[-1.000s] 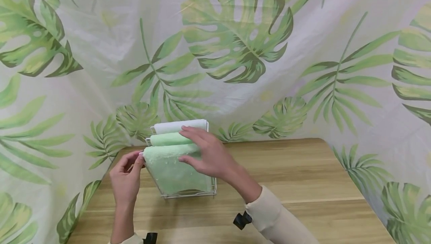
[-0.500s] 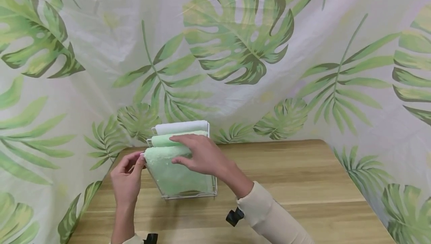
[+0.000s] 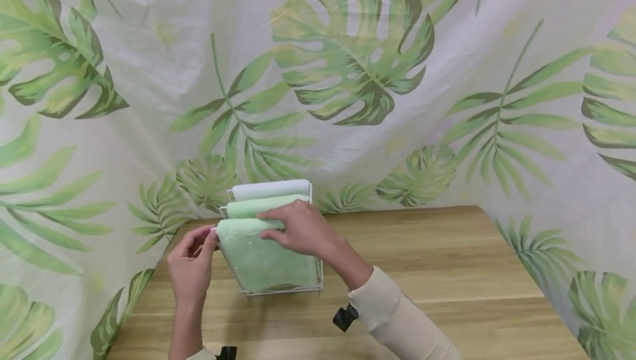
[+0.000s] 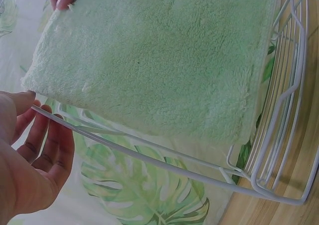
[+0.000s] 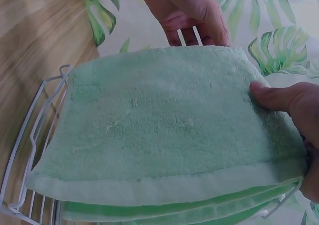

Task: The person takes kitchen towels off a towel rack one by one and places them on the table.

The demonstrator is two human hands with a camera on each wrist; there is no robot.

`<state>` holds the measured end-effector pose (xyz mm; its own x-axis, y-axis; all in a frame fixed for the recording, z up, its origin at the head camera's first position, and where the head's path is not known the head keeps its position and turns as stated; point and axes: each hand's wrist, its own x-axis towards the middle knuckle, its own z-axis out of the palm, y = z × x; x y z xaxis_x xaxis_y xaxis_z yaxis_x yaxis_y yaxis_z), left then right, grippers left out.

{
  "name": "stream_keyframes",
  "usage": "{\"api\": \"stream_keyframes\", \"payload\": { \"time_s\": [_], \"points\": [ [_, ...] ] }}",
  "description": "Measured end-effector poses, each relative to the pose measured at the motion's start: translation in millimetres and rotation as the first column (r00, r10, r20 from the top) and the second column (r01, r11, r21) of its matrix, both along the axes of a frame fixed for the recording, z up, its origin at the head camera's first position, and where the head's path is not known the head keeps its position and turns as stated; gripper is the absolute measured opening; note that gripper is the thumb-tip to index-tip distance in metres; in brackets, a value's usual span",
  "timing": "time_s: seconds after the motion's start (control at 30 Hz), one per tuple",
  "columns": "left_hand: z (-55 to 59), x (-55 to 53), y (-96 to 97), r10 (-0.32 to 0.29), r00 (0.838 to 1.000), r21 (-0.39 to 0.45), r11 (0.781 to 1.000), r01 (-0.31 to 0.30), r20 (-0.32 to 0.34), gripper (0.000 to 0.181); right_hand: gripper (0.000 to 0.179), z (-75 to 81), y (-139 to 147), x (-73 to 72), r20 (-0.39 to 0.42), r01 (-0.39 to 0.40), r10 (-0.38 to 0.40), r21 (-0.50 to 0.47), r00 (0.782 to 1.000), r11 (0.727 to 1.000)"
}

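The left hand (image 3: 191, 263) pinches the rack (image 4: 279, 198) at an upper corner; the right hand (image 3: 305, 230) pinches the front towel's top edge, front towel (image 3: 268, 263) hanging.

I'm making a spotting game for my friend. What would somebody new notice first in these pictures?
Probably the big green leaves printed on the backdrop behind the table. Next comes the pale green towel at the front of the white wire rack, with a second green towel and a white towel behind it. Then comes the person's left grip, pinching the rack's wire by the front towel's corner, and right grip, holding that towel's top edge.
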<state>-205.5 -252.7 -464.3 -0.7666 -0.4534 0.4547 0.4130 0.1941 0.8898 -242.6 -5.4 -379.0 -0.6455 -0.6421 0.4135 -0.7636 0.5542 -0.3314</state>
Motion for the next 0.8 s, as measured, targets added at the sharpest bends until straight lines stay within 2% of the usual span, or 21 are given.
{"api": "stream_keyframes", "payload": {
  "time_s": [0.33, 0.53, 0.8],
  "points": [
    [1.0, 1.7, 0.0, -0.015, 1.0, 0.02, 1.0, 0.015, -0.011, 0.019, 0.025, 0.9, -5.4, 2.3, -0.011, 0.041, -0.042, -0.066, 0.999, 0.997],
    [0.7, 0.9, -1.6, -0.01, 1.0, 0.02, 1.0, 0.011, -0.012, 0.017, 0.02, 5.0, -6.9, 4.8, -0.066, 0.073, -0.082, -0.128, 0.994, 0.989],
    [0.1, -0.1, -1.9, -0.014, 1.0, 0.009, 1.0, 0.014, -0.019, 0.018, 0.019, 15.5, -4.3, 1.8, -0.142, 0.059, -0.087, -0.188, 0.986, 0.98]
  ]
}}
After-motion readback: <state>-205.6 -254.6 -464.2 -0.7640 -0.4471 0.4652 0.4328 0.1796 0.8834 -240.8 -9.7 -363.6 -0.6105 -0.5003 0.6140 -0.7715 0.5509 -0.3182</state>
